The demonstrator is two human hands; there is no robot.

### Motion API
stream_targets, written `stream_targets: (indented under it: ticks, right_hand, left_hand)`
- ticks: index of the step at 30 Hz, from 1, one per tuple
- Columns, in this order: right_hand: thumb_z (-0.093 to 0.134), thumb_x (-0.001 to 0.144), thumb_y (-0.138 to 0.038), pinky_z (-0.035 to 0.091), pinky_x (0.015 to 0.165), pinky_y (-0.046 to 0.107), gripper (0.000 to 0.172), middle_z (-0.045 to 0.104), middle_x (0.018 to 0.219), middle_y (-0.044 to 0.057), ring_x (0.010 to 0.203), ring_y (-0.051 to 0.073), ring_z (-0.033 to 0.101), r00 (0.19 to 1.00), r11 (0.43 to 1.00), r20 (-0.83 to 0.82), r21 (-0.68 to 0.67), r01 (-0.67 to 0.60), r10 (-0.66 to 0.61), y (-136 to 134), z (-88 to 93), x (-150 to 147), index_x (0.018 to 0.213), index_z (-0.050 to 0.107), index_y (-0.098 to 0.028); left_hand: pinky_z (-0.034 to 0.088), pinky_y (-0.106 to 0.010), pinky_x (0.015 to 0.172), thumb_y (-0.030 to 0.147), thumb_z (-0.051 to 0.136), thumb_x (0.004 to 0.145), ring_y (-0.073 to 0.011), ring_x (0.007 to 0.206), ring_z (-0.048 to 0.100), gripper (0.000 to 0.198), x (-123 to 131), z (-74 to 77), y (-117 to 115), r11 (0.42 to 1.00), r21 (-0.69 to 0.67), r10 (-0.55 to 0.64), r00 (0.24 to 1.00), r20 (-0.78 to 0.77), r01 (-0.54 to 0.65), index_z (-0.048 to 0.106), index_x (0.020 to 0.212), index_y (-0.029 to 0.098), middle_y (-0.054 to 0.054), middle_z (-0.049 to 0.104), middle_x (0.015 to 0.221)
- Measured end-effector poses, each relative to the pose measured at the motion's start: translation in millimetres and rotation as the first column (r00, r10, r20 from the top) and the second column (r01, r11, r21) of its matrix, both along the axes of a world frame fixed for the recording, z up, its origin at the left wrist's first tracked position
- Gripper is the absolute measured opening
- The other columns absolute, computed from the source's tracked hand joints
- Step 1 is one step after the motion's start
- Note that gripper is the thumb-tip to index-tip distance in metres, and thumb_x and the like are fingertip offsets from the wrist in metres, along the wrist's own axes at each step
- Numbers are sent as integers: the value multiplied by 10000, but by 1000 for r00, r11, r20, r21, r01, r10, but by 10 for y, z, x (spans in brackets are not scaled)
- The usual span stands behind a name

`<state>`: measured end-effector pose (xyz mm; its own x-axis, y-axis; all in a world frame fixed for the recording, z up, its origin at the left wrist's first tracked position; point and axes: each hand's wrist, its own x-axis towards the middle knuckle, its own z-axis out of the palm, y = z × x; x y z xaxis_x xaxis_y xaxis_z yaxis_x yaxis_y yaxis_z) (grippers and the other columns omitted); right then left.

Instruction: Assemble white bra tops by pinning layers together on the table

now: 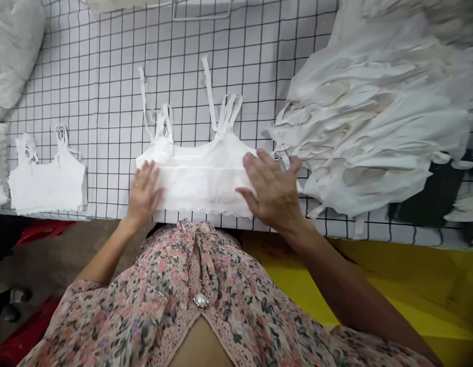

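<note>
A white strappy camisole top (205, 183) lies flat before me at the table's near edge, its scalloped hem towards my body and its thin straps pointing away. My left hand (143, 193) rests flat on the top's left side, fingers stretched out. At the right side my right hand (272, 191) lies spread over the fabric, a little blurred, covering that edge. Neither hand grips anything. Two straps stretch out straight across the cloth; the others are looped near the shoulders.
A large heap of white garments (374, 117) lies right of my right hand. Further left is a small white top (48, 178), apparently stacked. A clear plastic bag (14, 51) stands at the far left. The table has a white checked cloth (109, 117). Something yellow (412, 295) is below its edge.
</note>
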<state>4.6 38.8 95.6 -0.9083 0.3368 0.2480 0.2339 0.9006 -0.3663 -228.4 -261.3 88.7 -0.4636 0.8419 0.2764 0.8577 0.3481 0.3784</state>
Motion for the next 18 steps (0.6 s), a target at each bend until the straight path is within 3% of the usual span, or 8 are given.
stream_targets:
  ticks: [3,4,6,11,14,18]
  right_hand:
    - [614,1052,-489,346,1142,880,344,814,1091,177,1182,520,681,977,977,-35,-35,208,-209,45,-146,115,1263,788,-279]
    - [644,1036,-506,360,1105,877,261,803,992,160,1121,512,677,970,969,-36,-50,240,-242,81,-189,126,1103,787,-299]
    - [676,1017,-538,401,1035,840,250,780,923,142,1064,493,660,969,967,-20,-84,243,-245,137,-266,129,910,693,-312]
    - [703,987,-526,463,925,718,323,732,840,116,973,433,650,945,943,-91,-137,302,-316,81,-462,110,823,585,-275]
    - [716,963,-541,446,973,666,337,691,802,99,965,387,632,904,919,-182,-167,358,-386,-29,-541,79,828,619,-248]
    - [641,1002,-535,413,1059,577,334,643,815,78,894,286,593,864,875,-176,-212,435,-472,-149,-535,1,900,647,-217]
  left_hand:
    - [566,-525,1137,457,737,1045,-311,1284,695,463,-258,1,-154,958,48,281,959,27,-282,653,1439,228,-136,731,1362]
    - [579,-489,1067,479,794,998,-284,1145,707,437,-322,1,-168,937,37,345,937,54,-347,695,1338,223,-107,752,1217]
    - [574,-430,972,452,861,933,-234,964,675,362,-393,-3,-152,907,1,418,899,131,-421,723,1180,227,-51,736,1024]
    - [553,-363,891,341,868,907,-191,887,642,218,-348,-49,-3,880,11,457,853,252,-475,718,1011,222,-27,730,956]
    - [540,-346,856,338,840,917,-183,860,634,180,-325,-71,64,870,60,461,851,250,-489,716,972,220,-24,722,918]
    - [515,-325,787,350,743,967,-175,815,626,154,-345,-61,121,847,121,473,838,272,-517,694,899,221,-27,716,872]
